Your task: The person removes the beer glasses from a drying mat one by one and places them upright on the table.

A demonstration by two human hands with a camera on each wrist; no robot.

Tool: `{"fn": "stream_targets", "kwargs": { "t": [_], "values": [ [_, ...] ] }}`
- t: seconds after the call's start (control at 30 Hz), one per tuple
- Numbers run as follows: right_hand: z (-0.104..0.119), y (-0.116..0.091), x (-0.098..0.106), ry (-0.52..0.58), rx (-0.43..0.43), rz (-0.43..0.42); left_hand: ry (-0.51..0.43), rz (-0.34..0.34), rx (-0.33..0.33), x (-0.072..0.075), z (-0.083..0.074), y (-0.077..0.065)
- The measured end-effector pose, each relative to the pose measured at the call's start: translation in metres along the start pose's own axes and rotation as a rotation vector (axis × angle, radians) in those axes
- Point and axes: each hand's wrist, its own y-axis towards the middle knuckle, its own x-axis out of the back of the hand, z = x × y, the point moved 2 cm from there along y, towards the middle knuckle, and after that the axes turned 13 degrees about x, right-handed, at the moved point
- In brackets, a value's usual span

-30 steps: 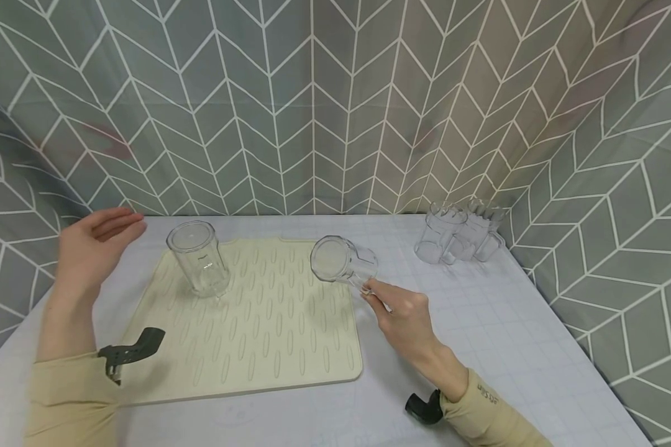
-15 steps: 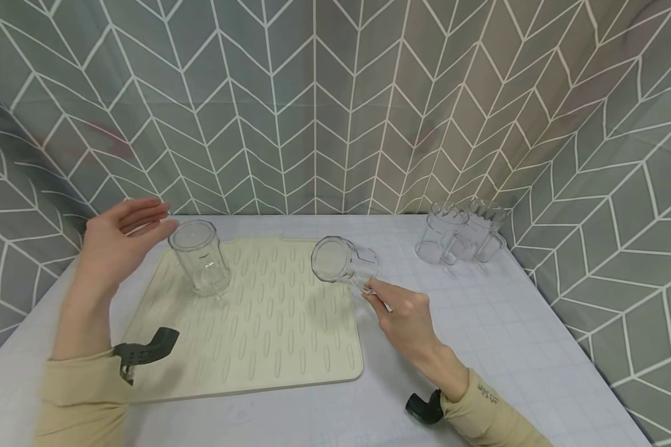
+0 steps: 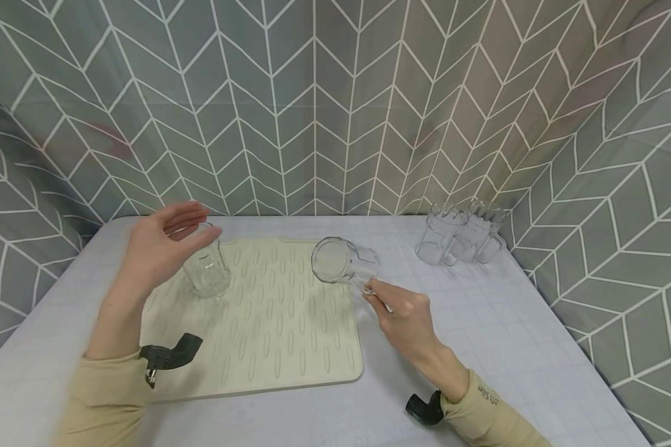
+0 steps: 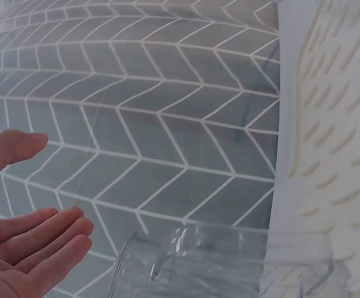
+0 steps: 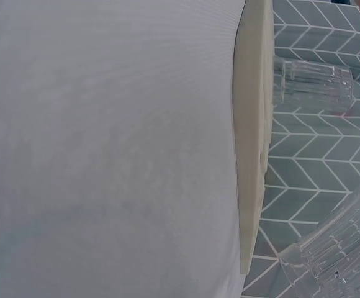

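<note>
My right hand (image 3: 404, 316) pinches the handle of a clear glass mug (image 3: 341, 261), which tilts over the right part of a cream drying mat (image 3: 268, 366). In the right wrist view, the ribbed side of that mug (image 5: 335, 248) fills the lower right corner. On the mat's back left part stands a second clear glass (image 3: 209, 276). My left hand (image 3: 164, 248) is raised beside it and overlaps its upper part in the head view, fingers extended and thumb apart. The left wrist view has nothing between the fingers of the left hand (image 4: 34, 248); the standing glass (image 4: 211, 261) lies just past them.
Several more clear mugs (image 3: 458, 233) stand close together at the back right of the white table (image 3: 514, 347). A grey curtain (image 3: 335, 112) with white chevron lines hangs behind and along the sides of the table.
My left hand has moved right, from beyond the mat's left edge to the standing glass, and now covers its top in the head view. The right hand and its mug have stayed still.
</note>
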Motion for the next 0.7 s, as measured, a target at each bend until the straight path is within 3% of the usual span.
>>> {"fn": "stream_targets", "kwargs": {
  "t": [0.27,0.7],
  "values": [
    [0.0,0.001,0.001,-0.003,-0.002,0.005,0.008,0.088,-0.026,-0.027,-0.013,-0.005],
    [0.001,0.001,0.0,-0.006,0.008,0.016,0.031,0.152,-0.055,-0.066,-0.026,-0.014]
  ]
}}
